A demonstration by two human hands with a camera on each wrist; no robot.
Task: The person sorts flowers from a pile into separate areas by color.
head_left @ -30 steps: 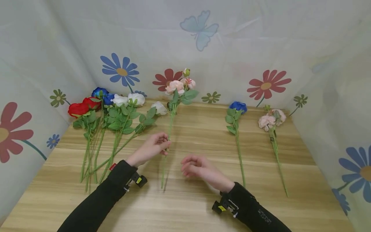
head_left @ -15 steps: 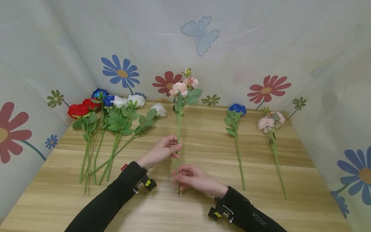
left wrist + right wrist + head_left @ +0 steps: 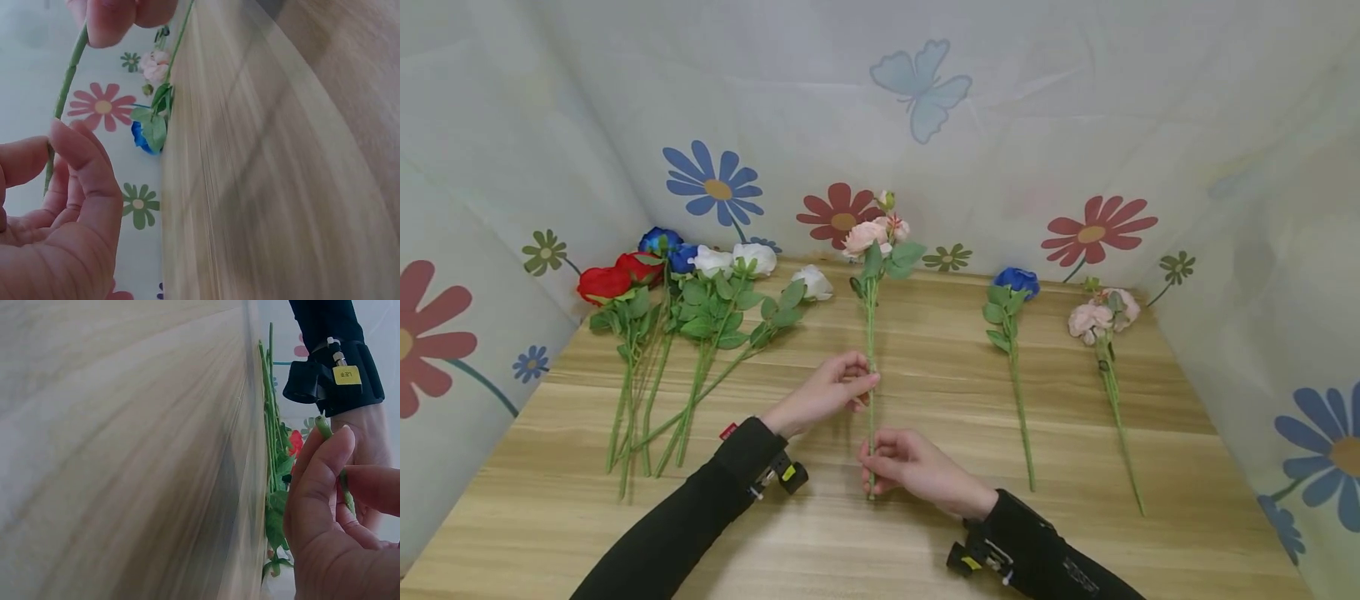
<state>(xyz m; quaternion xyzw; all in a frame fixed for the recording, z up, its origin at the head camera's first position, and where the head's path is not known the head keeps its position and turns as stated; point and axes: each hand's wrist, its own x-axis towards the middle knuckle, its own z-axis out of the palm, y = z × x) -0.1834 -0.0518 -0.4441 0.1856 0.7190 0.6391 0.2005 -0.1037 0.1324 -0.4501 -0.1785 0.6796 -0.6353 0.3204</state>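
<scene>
A pale pink flower with green leaves and a long stem points away from me at the middle of the table. My left hand pinches its stem about halfway down, between thumb and fingers. Lower on the same stem, close to the cut end, my right hand holds it between thumb and fingers. In the left wrist view the green stem runs between both hands, off the table. The right wrist view has the stem's tip sticking out past the right fingers.
On the left lie red roses, blue roses and white roses, their stems partly crossing. To the right are a single blue rose and another pink flower. A printed curtain stands behind the wooden table.
My left hand has carried the pink flower to the right. The right hand has come in from the right and taken hold of the stem near its lower end.
</scene>
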